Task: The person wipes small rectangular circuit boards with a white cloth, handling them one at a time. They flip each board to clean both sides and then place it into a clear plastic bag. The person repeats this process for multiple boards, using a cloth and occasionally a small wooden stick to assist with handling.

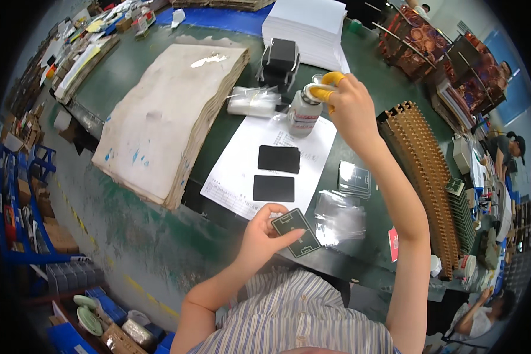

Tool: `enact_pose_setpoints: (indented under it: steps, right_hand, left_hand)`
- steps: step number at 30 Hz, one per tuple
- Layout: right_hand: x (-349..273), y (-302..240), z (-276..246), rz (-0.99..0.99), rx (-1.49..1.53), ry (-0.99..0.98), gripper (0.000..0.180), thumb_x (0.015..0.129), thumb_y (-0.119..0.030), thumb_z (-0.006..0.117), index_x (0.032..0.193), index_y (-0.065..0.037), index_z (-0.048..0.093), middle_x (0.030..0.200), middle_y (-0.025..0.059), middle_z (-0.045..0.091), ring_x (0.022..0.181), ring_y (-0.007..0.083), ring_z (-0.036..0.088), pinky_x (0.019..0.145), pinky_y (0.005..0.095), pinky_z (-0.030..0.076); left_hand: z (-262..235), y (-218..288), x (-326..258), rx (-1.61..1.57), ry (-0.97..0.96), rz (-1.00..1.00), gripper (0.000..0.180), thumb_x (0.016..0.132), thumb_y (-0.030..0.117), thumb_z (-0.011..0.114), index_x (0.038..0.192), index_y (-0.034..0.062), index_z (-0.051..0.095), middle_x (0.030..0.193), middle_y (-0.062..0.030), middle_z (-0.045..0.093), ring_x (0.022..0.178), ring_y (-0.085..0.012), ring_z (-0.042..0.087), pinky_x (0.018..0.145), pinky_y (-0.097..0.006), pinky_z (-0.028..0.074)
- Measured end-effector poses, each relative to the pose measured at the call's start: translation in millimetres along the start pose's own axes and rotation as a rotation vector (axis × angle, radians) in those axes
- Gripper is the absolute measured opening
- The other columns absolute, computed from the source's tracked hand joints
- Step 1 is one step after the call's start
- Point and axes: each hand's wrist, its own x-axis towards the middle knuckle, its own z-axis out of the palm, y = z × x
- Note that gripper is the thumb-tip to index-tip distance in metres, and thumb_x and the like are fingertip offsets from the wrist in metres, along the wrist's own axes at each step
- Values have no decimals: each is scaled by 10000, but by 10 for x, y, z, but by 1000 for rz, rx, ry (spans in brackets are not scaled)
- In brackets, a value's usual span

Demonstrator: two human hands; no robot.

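My left hand (pixel 265 236) is closed on a dark green card (pixel 297 232) with pale line markings, its thumb on top and the card tilted. Yellow finger covers sit on fingertips of my right hand (pixel 342 97), which is at the mouth of a whitish bottle (pixel 304 115). Pinched in those fingers is a small white wad (pixel 320 90), perhaps cloth; the fingers partly hide it. Under the bottle lies a printed paper sheet (pixel 236 177) bearing a black card stack (pixel 279 159) and another black card (pixel 274 188).
Right of the sheet are dark bordered cards (pixel 354 179) and clear plastic sleeves (pixel 339 218). A thick stack of stained sheets (pixel 165 118) lies left. Behind stand a black box-shaped holder (pixel 279 62) and white paper (pixel 304 26). A long brown slotted rack (pixel 422 177) runs along the right.
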Motion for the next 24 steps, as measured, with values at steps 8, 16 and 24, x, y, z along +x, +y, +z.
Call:
enact_pose_setpoints:
  steps: [8,16,24]
  right_hand:
    - [-20,34,-47,81,95,2,257,681,-2,624,890,-118,719,987,44,611,903,223,533,799,349,435]
    - [-173,11,-170,234,322,64,338,706,46,577,992,-97,686,1039,101,581,913,262,535,789,343,454]
    - [-1238,-162,-1146,574,863,-114,366,780,72,519,1096,-84,618,1051,107,505,863,236,576,763,311,474]
  left_hand:
    - [96,-31,16,57,-76,-64,272,757,-74,674,940,22,497,870,-87,648,767,-124,634,693,-256,540]
    - [276,-29,-20,106,-91,-133,210,766,-30,687,892,20,527,838,-71,645,727,-113,631,662,-248,526]
    - [502,-55,128,152,-209,-270,222,768,-15,689,898,39,517,837,-49,641,756,-116,630,672,-255,517]
